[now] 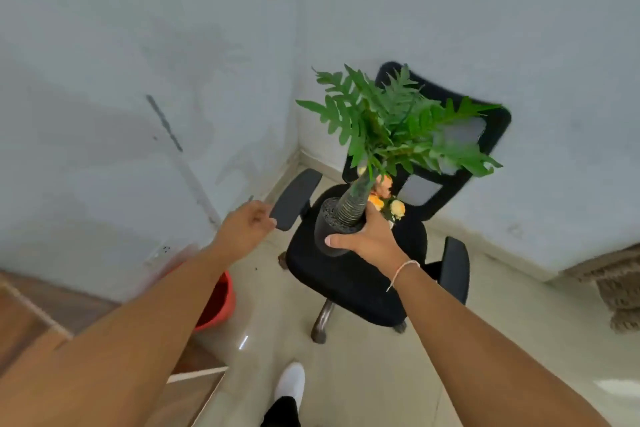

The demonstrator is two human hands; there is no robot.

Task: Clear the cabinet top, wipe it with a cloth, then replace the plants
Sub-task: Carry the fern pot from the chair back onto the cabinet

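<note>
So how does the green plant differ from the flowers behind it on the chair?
The green plant is tall, with long leafy fronds rising from a ribbed stem in a black pot; the flowers are a low cluster of orange and cream blooms.
The right hand grips the green plant's pot, tilted; nothing holds the flowers, which rest on the chair.
The green plant shows fully; the flowers are mostly hidden.
Both are over the seat.

The pot looks like matt black plastic, with a ribbed stem rising from it. The leaves are smooth and a bit shiny. The chair has black cloth on its seat. The floor is shiny tile. The cabinet is brown wood. The bucket is red plastic.
</note>
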